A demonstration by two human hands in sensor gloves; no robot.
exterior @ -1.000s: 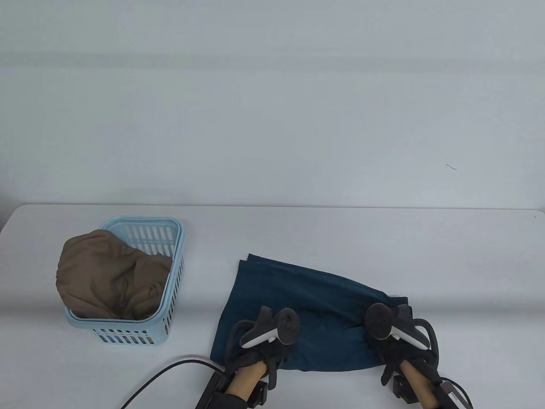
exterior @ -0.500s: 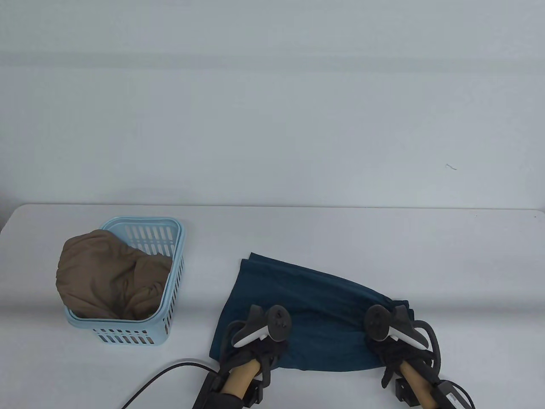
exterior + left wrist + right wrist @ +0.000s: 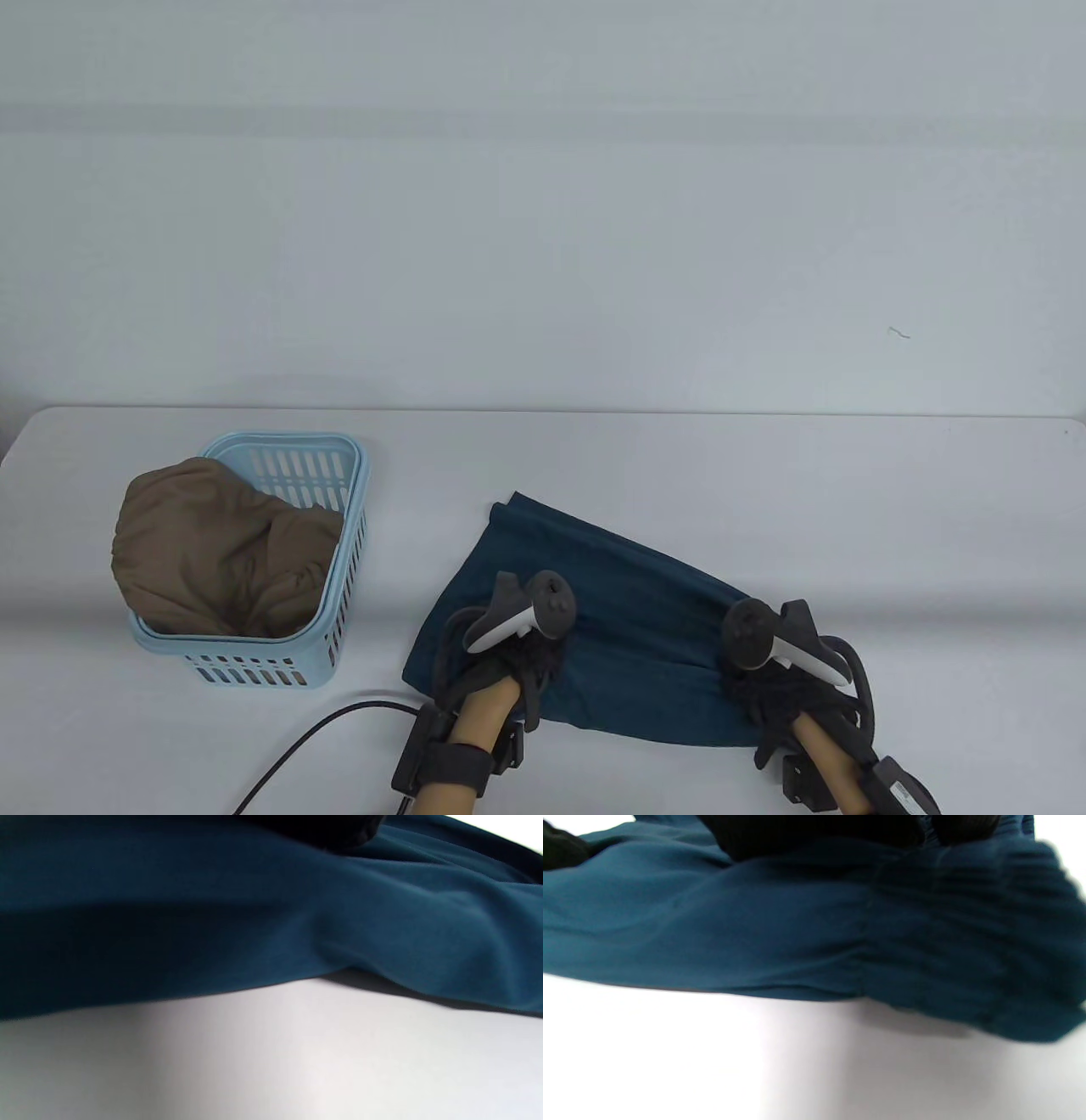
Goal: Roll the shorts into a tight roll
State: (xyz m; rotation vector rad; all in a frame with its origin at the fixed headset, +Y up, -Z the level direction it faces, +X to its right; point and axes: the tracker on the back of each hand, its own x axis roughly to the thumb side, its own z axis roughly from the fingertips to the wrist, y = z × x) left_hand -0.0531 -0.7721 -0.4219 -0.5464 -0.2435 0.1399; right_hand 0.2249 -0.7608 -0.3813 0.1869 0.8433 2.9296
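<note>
The teal shorts lie flat on the white table, slanting from a far left corner to the near right. My left hand grips their near left part. My right hand grips the near right end at the ribbed waistband, which is raised slightly off the table. Trackers hide both hands' fingers in the table view. In the left wrist view the shorts fill the upper half, with a dark fingertip on top. In the right wrist view dark fingers sit on the shorts.
A light blue basket with a brown garment stands at the left of the table. A black cable runs along the near edge beside my left wrist. The table's far edge meets a plain wall.
Both hands have moved a little left and toward me, dragging the shorts' near edge. The shorts have turned, and their far left corner has shifted right.
</note>
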